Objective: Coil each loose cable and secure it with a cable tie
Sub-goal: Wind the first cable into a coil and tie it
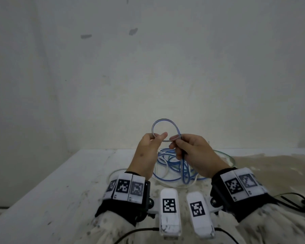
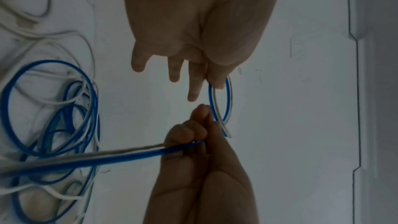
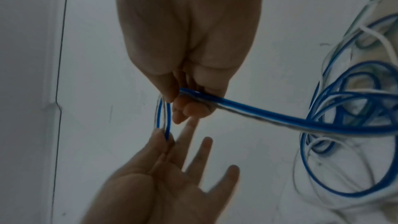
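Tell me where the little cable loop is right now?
In the head view the loop is in the middle, held up between the left hand and right hand, above the cable pile on the table.

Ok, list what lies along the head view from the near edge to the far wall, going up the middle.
Wrist cameras → cable tangle on the table → left hand and right hand, side by side, pinching the loop → wall.

Your left hand [image 1: 149,148]: raised, thumb and forefinger pinching, other fingers spread.
Your right hand [image 1: 195,154]: raised, fingers curled, grip closed.
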